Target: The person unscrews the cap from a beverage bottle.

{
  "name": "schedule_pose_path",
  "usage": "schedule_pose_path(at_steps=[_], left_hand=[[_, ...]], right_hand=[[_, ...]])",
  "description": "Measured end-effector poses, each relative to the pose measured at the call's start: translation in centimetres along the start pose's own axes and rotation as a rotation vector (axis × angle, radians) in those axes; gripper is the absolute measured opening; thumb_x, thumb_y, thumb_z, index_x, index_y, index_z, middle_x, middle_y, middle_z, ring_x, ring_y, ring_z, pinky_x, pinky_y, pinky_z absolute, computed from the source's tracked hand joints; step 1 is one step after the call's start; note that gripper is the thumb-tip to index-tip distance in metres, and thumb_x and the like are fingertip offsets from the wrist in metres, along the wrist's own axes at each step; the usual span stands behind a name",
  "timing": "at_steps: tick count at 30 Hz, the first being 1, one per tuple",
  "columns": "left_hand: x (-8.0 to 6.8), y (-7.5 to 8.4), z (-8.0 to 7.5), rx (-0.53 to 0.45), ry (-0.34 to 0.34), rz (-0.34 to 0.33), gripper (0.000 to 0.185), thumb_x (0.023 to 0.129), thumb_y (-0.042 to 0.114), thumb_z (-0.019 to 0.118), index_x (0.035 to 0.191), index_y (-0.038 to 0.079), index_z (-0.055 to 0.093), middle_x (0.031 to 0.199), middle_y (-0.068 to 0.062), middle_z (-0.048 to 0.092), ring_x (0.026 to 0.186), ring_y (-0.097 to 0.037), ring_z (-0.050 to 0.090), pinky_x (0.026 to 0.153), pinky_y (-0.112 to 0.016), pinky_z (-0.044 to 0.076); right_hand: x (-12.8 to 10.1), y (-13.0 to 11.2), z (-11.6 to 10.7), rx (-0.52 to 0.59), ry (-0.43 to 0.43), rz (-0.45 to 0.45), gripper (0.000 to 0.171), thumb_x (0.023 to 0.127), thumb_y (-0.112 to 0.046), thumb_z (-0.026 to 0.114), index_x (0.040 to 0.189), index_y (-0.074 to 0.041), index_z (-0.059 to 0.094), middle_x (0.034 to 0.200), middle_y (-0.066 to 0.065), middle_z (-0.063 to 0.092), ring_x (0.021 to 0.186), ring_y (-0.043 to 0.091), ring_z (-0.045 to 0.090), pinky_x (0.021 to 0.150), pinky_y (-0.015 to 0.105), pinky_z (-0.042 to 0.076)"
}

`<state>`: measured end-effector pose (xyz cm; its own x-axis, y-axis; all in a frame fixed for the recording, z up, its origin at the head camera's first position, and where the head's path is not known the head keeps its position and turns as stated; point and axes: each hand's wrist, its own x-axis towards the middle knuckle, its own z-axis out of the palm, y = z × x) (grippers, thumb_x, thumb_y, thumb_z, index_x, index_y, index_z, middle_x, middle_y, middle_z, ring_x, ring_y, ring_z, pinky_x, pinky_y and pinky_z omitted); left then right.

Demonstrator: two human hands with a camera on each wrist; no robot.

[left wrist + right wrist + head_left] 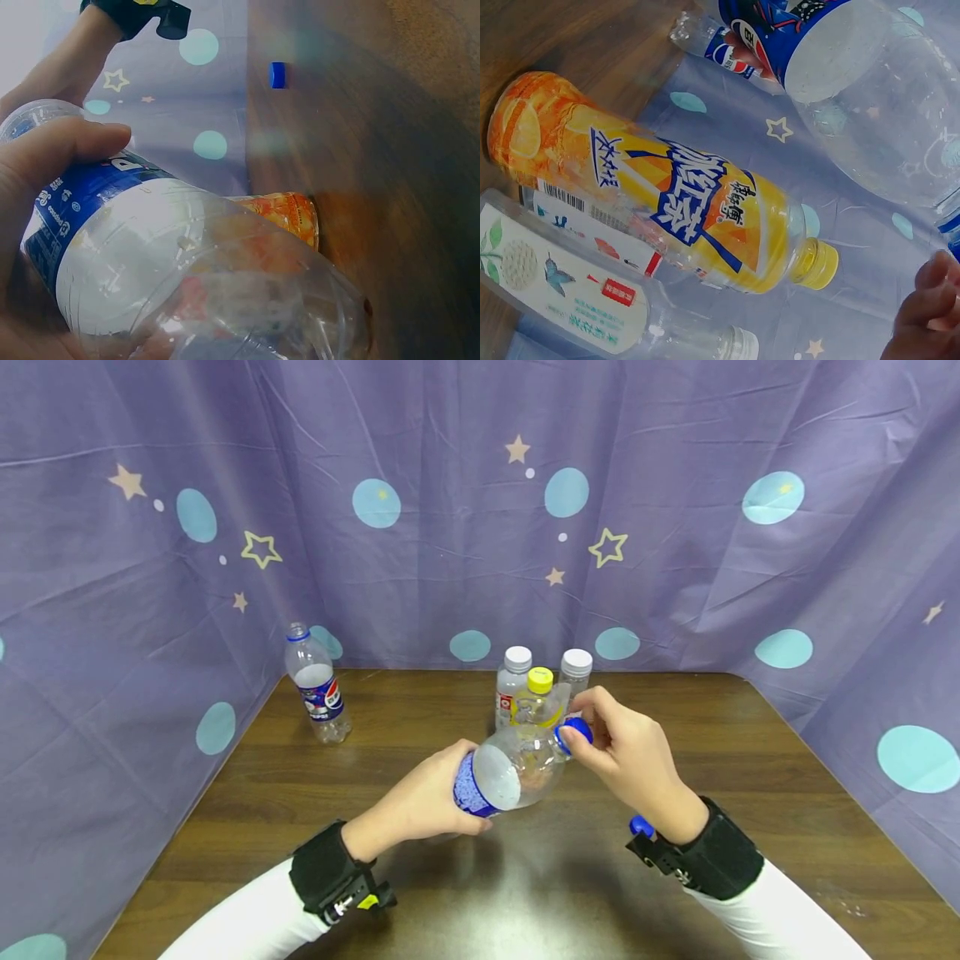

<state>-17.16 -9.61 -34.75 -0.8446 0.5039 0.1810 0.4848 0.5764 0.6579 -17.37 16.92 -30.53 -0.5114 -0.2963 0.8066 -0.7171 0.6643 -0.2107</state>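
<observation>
While the left hand [431,793] curls its fingers around the label of a clear plastic bottle with a blue label [501,775], the right hand [630,747] pinches a round blue plastic cap [579,731] between thumb and fingers at that bottle's mouth; how firmly the cap is seated cannot be told. Tilted, the held bottle is on the near side of a clear plastic bottle with a yellow cap and yellow-orange label [538,683], its neck overlapping that landmark in the head view.

Close behind the yellow-capped bottle, to its left and right, stand two clear bottles with white caps, one on the left [517,658] and one on the right [577,662]. Nearer the person and to the landmark's right, a loose blue cap [641,826] lies by the right wrist. Well to its left, a capless clear bottle with a blue Pepsi label [322,700] stands upright near the left edge of the brown wooden counter [247,827]. Bare wood stretches from the landmark toward the right edge; behind it, the back edge meets a purple patterned curtain [450,568].
</observation>
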Motion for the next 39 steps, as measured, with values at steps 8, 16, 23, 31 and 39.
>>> schedule_pose_path(at_steps=[8,16,23,31,39], left_hand=[[0.0,-0.11,0.11,0.008,0.008,-0.001,0.079,0.058,0.024,0.09,0.124,0.01,0.049,0.111,-0.003,0.062,0.099,-0.017,0.06,0.088,-0.039,0.05],[-0.13,-0.04,-0.04,0.008,0.01,-0.009,0.079,0.058,0.025,0.089,0.124,0.01,0.05,0.111,-0.003,0.062,0.1,-0.017,0.06,0.088,-0.039,0.05],[-0.17,-0.18,-0.12,0.014,0.015,-0.012,0.078,0.058,0.026,0.09,0.123,0.011,0.05,0.11,-0.003,0.062,0.099,-0.017,0.06,0.088,-0.039,0.05],[-0.19,-0.47,-0.12,0.01,0.021,-0.017,0.078,0.057,0.025,0.089,0.123,0.01,0.05,0.11,-0.003,0.062,0.099,-0.018,0.06,0.088,-0.039,0.05],[-0.13,-0.29,-0.19,0.016,0.012,-0.013,0.079,0.058,0.026,0.089,0.124,0.011,0.05,0.111,-0.003,0.062,0.1,-0.018,0.06,0.088,-0.039,0.05]], right_hand=[[-0.27,0.32,0.02,-0.011,-0.066,0.09,0.037,0.091,-0.047,0.059,0.086,-0.012,0.051,0.059,-0.01,0.043,0.052,0.001,0.039,0.046,0.02,0.03],[-0.23,0.31,-0.21,0.027,-0.057,0.021,0.033,0.092,-0.043,0.06,0.086,-0.01,0.054,0.061,-0.008,0.043,0.054,0.002,0.038,0.049,0.016,0.029],[0.02,0.3,-0.67,0.058,-0.088,-0.056,0.018,0.079,-0.019,0.067,0.094,-0.013,0.059,0.068,-0.005,0.047,0.058,0.0,0.04,0.051,0.013,0.031],[-0.03,0.25,-0.7,0.097,-0.099,-0.083,0.023,0.079,-0.017,0.065,0.101,-0.014,0.062,0.077,-0.008,0.051,0.06,0.001,0.044,0.052,0.013,0.035],[0.2,0.0,-0.03,0.142,0.024,-0.109,0.034,0.095,-0.045,0.056,0.091,-0.013,0.066,0.074,-0.008,0.051,0.059,0.001,0.041,0.052,0.012,0.031]])
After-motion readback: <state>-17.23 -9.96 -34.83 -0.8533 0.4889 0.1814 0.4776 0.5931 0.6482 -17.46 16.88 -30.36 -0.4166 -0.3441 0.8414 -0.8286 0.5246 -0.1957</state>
